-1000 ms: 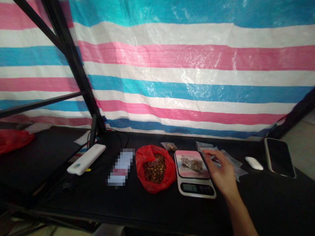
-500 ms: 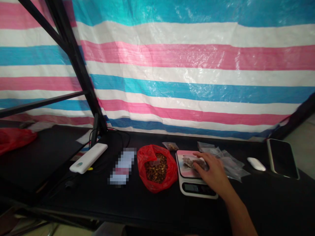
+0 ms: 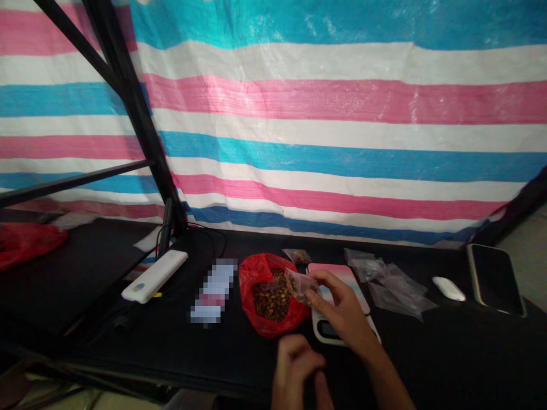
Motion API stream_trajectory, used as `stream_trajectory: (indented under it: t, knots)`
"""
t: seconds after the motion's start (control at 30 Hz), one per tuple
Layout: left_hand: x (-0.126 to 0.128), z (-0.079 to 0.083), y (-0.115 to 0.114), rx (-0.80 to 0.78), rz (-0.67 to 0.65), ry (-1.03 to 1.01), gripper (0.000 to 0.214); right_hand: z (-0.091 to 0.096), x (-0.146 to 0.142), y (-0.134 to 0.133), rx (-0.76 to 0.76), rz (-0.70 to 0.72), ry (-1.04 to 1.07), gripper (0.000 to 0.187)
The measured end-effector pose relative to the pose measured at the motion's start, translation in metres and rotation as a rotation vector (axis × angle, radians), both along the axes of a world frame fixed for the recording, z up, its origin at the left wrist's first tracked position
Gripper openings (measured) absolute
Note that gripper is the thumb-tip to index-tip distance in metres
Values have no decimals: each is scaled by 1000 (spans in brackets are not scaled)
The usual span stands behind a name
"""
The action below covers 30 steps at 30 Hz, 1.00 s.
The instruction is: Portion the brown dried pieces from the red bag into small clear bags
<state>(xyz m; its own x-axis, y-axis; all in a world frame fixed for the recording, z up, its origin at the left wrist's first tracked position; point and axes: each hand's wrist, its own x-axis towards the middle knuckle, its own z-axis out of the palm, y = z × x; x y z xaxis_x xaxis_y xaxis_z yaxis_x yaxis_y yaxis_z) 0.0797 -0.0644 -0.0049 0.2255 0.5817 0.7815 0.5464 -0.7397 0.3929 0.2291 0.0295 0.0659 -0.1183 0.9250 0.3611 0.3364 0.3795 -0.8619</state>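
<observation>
With my right hand (image 3: 350, 316), I pinch a small packet (image 3: 299, 283) between thumb and fingers, raised over the edge where a red bag (image 3: 249, 287) of brown pieces (image 3: 271, 302) adjoins a scale (image 3: 355, 281) on a black table (image 3: 461, 353). My left hand (image 3: 299, 364) curls in front of them, though I cannot tell whether its grip is clenched. Clear bags (image 3: 395, 287) lie right of the scale, near a phone (image 3: 498, 279)

Striped sheeting (image 3: 325, 102), black frame (image 3: 157, 171), phone (image 3: 497, 279) — screen dark
</observation>
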Motion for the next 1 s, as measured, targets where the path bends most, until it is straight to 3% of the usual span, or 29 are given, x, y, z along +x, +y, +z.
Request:
stream_trajectory:
  t: [0.07,0.1,0.27,0.4,0.57,0.63,0.73,0.8,1.0]
  knots:
    - [-2,10,11,-142,325,-462,34,1,-13,-4,-22,45,50,21]
    - [-3,15,16,-227,381,-600,38,3,-19,-7,-38,72,58,20]
    - [-19,28,35,-631,261,-836,54,9,-42,-16,-107,288,-5,16]
    - [-37,31,43,-685,199,-895,61,10,-48,-10,-6,403,-51,15]
    - [-57,34,48,-617,313,-910,68,-7,-55,15,104,-14,-381,15]
    - [-63,31,47,-614,327,-914,65,-16,-59,23,123,-84,-482,22]
    - [-69,25,45,-616,326,-870,59,-26,-66,28,163,-72,-535,33]
    - [-71,22,43,-599,346,-807,54,-26,-70,28,181,-57,-551,30]
    - [-71,19,38,-602,388,-686,49,-12,-68,26,173,3,-586,31]
